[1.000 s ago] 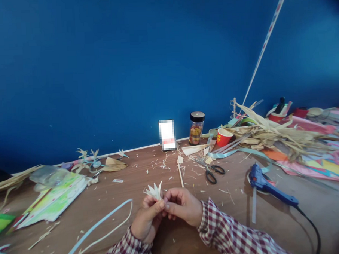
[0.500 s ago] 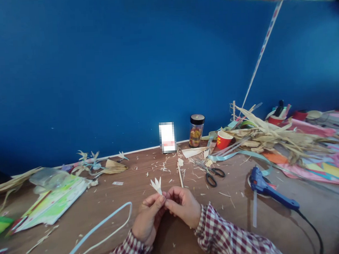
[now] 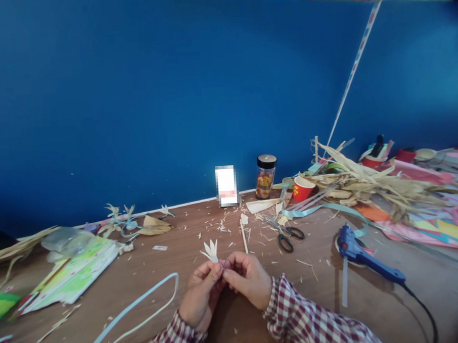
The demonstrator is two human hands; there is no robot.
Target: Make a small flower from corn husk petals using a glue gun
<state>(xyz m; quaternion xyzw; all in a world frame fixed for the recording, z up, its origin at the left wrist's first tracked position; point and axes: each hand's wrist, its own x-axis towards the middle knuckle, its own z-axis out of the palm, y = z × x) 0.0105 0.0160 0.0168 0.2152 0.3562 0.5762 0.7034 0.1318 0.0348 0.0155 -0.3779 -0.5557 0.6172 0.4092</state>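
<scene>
A small pale flower [image 3: 210,251] with pointed petals, which looks cut from corn husk, stands up from my fingers at the centre of the head view. My left hand [image 3: 202,289] pinches its base between thumb and index finger. Pressed against those fingertips, my right hand [image 3: 249,279] is closed with thumb and forefinger at the same base; the flower's lower end is hidden there. Just beyond the hands lies a thin pale stick [image 3: 243,236] with a husk piece at its far end. Black-handled scissors [image 3: 286,240] rest to the right of it.
A blue glue gun [image 3: 369,259] with a cord lies at right. Behind are a jar [image 3: 265,177], a red paper cup [image 3: 303,188] and a heap of dry husks [image 3: 366,183]. Finished-looking husk flowers [image 3: 122,216] and a green-white sheet [image 3: 74,274] lie left, near a looped pale-blue strip [image 3: 132,302].
The flower has turned slightly between my fingers, and a petal on its left now spreads outward. Both hands stay in almost the same place.
</scene>
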